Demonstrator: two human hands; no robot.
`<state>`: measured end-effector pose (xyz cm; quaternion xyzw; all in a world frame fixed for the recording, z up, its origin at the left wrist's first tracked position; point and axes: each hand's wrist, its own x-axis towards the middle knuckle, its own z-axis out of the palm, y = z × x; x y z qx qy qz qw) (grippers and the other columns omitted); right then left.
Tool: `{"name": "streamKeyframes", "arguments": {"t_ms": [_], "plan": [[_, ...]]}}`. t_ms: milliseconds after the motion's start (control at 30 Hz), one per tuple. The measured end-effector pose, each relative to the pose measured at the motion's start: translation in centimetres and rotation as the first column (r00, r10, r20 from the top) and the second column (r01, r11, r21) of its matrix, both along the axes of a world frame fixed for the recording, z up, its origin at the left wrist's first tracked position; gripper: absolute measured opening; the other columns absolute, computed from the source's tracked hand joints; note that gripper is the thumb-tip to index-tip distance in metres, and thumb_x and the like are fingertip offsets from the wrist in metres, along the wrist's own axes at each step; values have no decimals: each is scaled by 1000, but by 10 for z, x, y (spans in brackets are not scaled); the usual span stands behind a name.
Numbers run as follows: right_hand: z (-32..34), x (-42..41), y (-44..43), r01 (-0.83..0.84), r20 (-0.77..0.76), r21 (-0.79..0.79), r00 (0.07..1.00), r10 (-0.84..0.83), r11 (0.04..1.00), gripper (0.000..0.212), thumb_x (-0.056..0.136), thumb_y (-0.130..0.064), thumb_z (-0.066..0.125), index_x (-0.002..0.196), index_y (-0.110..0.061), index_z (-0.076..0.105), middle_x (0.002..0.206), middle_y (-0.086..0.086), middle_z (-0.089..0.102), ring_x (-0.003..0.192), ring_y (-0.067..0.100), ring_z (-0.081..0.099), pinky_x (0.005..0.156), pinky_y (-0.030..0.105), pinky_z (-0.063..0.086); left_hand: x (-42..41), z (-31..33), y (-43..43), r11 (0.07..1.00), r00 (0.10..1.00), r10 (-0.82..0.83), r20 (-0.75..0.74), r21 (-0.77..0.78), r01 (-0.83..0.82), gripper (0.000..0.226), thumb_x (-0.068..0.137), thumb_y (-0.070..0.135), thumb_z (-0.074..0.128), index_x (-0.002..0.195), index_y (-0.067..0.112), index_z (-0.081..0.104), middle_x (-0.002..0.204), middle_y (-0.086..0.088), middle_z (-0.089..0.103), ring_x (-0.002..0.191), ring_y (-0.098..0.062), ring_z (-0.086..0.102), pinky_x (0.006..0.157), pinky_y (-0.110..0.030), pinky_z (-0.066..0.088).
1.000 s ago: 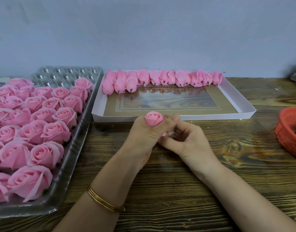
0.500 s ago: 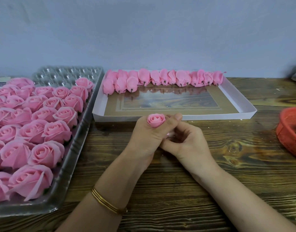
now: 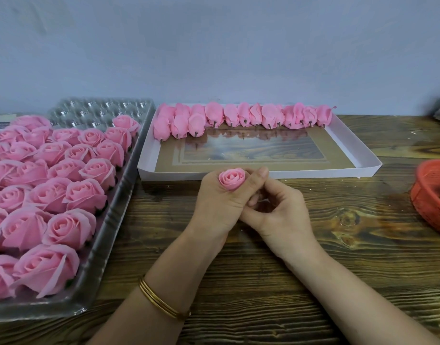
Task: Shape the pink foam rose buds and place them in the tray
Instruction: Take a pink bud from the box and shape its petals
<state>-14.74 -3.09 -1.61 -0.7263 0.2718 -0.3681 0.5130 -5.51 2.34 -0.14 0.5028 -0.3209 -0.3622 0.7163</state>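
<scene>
My left hand [image 3: 220, 202] grips a small pink foam rose bud [image 3: 231, 179], whose top pokes out above the curled fingers and thumb. My right hand [image 3: 281, 212] is beside it, its curled fingers tucked under the left hand at the bud's hidden base; what they hold is not visible. Just beyond the hands lies a white shallow tray [image 3: 368, 155] with a row of shaped pink buds [image 3: 241, 117] lying along its far side, stems toward me.
A clear plastic tray [image 3: 119, 207] on the left is filled with several open pink roses [image 3: 72, 175]. A red plastic basket [image 3: 430, 195] sits at the right edge. The wooden table [image 3: 313, 282] ends at a grey wall behind.
The bud has risen a little out of my left hand and its top shows more. Both hands stay together in nearly the same place.
</scene>
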Motion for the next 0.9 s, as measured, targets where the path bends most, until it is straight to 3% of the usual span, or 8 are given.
{"name": "streamKeyframes", "arguments": {"t_ms": [167, 300, 400, 467, 667, 800, 900], "plan": [[5, -1, -1, -76, 17, 9, 997, 76, 997, 13, 72, 5, 78, 78, 0, 68, 62, -8, 49, 60, 8, 45, 62, 20, 41, 1, -4, -2, 999, 999, 18, -32, -37, -19, 49, 79, 25, 76, 85, -20, 59, 73, -24, 55, 69, -27, 55, 68, -33, 52], [6, -1, -2, -106, 43, 87, 994, 102, 991, 30, 71, 10, 75, 65, -16, 61, 55, -12, 51, 59, 5, 44, 61, 15, 39, 1, -5, -3, 999, 998, 20, -52, -42, -22, 53, 73, 31, 76, 89, -18, 62, 79, -33, 58, 73, -27, 56, 71, -35, 53], [2, 1, -1, -75, 46, 64, 996, 72, 995, 31, 68, 8, 79, 69, -16, 60, 57, -12, 51, 59, 5, 46, 60, 17, 41, 0, -5, -4, 998, 999, 27, -44, -54, -29, 60, 72, 31, 71, 94, -23, 58, 79, -24, 56, 72, -26, 53, 69, -31, 51], [0, 2, -1, -58, 53, 39, 997, 56, 998, 26, 68, 7, 80, 72, -11, 60, 58, -12, 50, 58, 5, 45, 58, 18, 41, -1, -6, -4, 998, 999, 22, -47, -54, -25, 61, 72, 30, 71, 95, -24, 56, 78, -22, 55, 73, -26, 51, 72, -35, 49], [2, 0, -3, -97, 60, 50, 994, 94, 994, 27, 71, 11, 75, 69, -10, 59, 61, -5, 47, 60, 10, 43, 60, 23, 39, 2, -9, -5, 1000, 997, -4, -73, -17, 3, 45, 72, 32, 79, 90, -8, 69, 65, -14, 53, 70, -27, 53, 77, -38, 55], [6, -2, -5, -156, 53, 96, 987, 152, 983, 28, 74, 15, 70, 68, -11, 60, 66, 5, 49, 64, 16, 44, 65, 26, 39, 6, -11, -5, 1000, 997, -20, -75, 0, 20, 41, 74, 28, 78, 90, -8, 68, 79, -20, 61, 75, -26, 59, 75, -35, 56], [5, -3, -7, -176, 58, 186, 984, 169, 967, 14, 76, 17, 67, 84, 6, 65, 68, 8, 52, 70, 21, 47, 71, 31, 40, 5, -10, -5, 1000, 999, -10, -47, 1, 10, 48, 70, 32, 77, 94, -9, 69, 85, -30, 65, 78, -27, 63, 75, -33, 57]]}}
